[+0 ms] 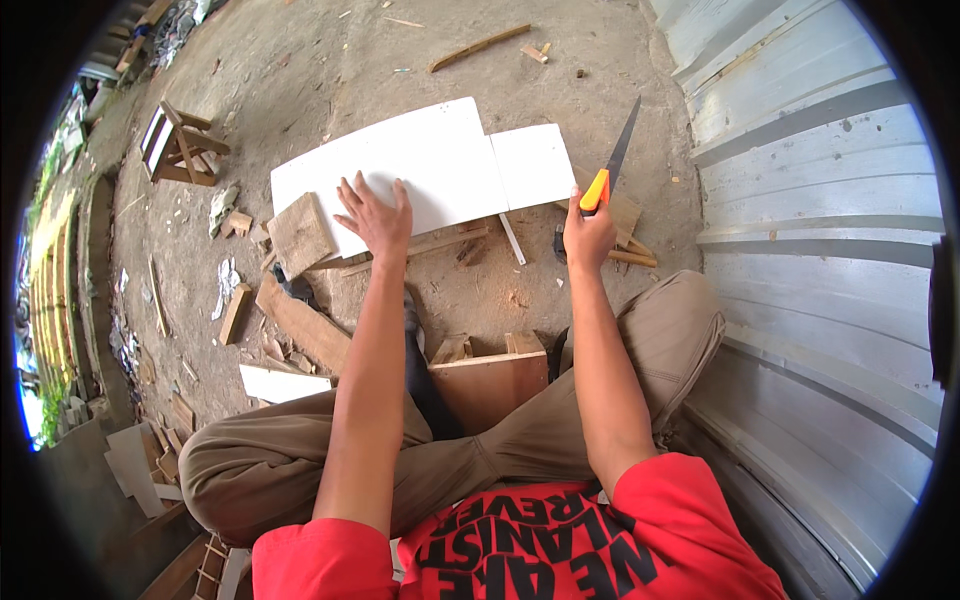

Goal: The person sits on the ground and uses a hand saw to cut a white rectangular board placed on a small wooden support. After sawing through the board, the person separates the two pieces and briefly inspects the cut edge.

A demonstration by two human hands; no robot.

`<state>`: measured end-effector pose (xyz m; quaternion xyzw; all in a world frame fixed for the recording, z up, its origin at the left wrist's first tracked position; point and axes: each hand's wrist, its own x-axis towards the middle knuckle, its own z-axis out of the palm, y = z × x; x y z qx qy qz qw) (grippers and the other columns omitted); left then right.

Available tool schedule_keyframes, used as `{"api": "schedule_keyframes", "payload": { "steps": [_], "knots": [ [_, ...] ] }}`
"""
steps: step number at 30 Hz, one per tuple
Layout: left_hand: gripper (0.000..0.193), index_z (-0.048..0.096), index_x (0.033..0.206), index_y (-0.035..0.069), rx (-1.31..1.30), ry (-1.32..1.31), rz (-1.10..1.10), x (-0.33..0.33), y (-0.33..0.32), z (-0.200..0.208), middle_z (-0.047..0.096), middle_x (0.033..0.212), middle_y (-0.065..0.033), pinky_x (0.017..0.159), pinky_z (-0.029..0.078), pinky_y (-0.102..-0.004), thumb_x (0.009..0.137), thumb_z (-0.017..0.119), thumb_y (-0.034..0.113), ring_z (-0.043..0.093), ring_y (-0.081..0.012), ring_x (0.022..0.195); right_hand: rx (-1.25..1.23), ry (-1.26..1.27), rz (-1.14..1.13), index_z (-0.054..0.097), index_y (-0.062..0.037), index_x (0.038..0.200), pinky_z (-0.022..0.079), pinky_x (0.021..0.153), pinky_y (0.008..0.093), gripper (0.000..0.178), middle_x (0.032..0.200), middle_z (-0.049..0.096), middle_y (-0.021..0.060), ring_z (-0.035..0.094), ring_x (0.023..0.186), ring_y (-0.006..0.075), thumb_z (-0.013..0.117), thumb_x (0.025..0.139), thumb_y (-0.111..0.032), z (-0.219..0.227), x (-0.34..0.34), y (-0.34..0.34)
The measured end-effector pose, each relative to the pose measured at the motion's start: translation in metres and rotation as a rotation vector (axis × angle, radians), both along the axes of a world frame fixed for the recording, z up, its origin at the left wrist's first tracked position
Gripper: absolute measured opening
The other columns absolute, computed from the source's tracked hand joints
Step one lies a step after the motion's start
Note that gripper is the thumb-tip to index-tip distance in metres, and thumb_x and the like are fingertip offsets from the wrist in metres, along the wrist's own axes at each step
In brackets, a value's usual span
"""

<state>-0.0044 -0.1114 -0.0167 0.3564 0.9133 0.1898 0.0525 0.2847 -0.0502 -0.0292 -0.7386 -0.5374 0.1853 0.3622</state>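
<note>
A large white board (420, 150) lies in front of me, raised off the ground on wood pieces. Flat on its near left part rests my left hand (375, 218), fingers spread. My right hand (588, 235) grips a handsaw (622, 145) by its yellow and black handle, the blade pointing up and away. The saw is just right of a smaller white panel (533, 165) that adjoins the large board; a line or cut runs between them, and I cannot tell which. A thin white strip (512, 240) sticks out below that line.
A square wood block (300, 234) touches the board's left corner. A small wooden stool (182, 145) stands far left. Corrugated metal sheeting (820, 220) closes off the right side. Wood scraps (235, 313) lie at left, and a wooden box (490, 385) sits between my legs.
</note>
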Motion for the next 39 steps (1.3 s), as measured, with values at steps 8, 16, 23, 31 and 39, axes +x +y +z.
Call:
{"api": "schedule_keyframes", "payload": {
  "steps": [8,16,23,31,39],
  "knots": [
    [0.096,0.023,0.153,-0.008,-0.058,-0.177,0.218,-0.02,-0.017,0.018,0.029,0.155,-0.0307,0.123,0.02,-0.0496,0.09,0.065,0.052,0.023,-0.0411,0.149,-0.247,0.583,-0.084,0.064,0.0013,0.077,0.05,0.064,0.0414,0.048,0.067,0.064,0.0095,0.064,0.063,0.0254,0.083,0.078,-0.043,-0.027,0.001,0.028],
    [0.095,0.026,0.15,-0.012,0.266,-0.489,0.237,-0.016,-0.034,0.045,0.026,0.156,-0.0332,0.122,0.024,-0.0488,0.092,0.061,0.054,0.026,-0.0423,0.148,0.041,1.345,0.008,0.05,-0.0072,0.082,0.062,0.074,0.0356,0.03,0.09,0.063,0.0081,0.066,0.078,0.0181,0.079,0.084,-0.003,0.057,-0.01,0.037],
    [0.08,0.013,0.157,-0.005,0.316,-0.209,-0.34,0.121,0.031,0.096,0.006,0.163,-0.0307,0.123,0.007,-0.0543,0.103,0.043,0.046,0.002,-0.0405,0.154,0.272,1.402,0.091,0.053,-0.0077,0.072,0.044,0.062,0.0284,0.031,0.076,0.058,0.0006,0.052,0.066,0.01,0.082,0.083,-0.008,0.115,-0.027,0.028],
    [0.066,0.024,0.159,0.012,0.576,0.257,-0.833,0.097,0.036,0.122,0.018,0.166,-0.0178,0.123,0.006,-0.0524,0.104,0.037,0.046,0.013,-0.0345,0.154,0.277,1.452,0.104,0.05,-0.0118,0.076,0.054,0.067,0.031,0.034,0.08,0.059,0.0011,0.059,0.071,0.0124,0.082,0.081,-0.001,0.184,-0.025,-0.014],
    [0.08,0.039,0.15,0.002,0.213,-0.048,-0.328,0.014,0.007,0.097,0.031,0.159,-0.0235,0.122,0.004,-0.0588,0.102,0.027,0.065,0.016,-0.0334,0.153,0.417,1.463,-0.017,0.052,-0.0126,0.083,0.053,0.07,0.0337,0.033,0.084,0.061,0.0014,0.061,0.076,0.0135,0.085,0.08,-0.005,0.192,0.022,-0.034]
  ]
}}
